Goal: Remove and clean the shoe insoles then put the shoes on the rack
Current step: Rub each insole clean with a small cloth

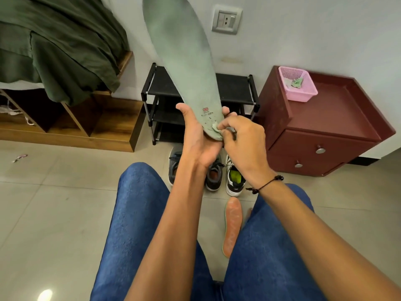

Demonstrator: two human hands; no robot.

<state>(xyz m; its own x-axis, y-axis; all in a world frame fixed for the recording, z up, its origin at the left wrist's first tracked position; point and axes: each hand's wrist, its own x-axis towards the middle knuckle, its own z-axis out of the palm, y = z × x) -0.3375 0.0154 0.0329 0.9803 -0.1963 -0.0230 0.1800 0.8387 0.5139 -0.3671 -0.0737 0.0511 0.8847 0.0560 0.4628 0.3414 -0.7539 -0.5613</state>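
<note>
Nearest, between the knees in blue jeans, an orange insole (232, 227) lies flat on the floor tiles, long axis pointing away toward the shoes. Just beyond it stand a dark shoe (213, 174) and a white shoe (235, 179) with a yellow-green lining, side by side, toes toward the rack.

Above them the hands meet. The left hand (195, 135) cups the heel end of a pale green insole (184, 61), thumb on one edge and fingertips showing past the other — its grip is clamped on that heel. The right hand (243, 137) pinches a small green cloth (217, 130) against the same heel. From this grip the insole's long axis runs up and away, toe out of view at the top, so any wiping stroke would likely travel upward along it.

Beyond stands the black shoe rack (236, 88) against the wall.
</note>
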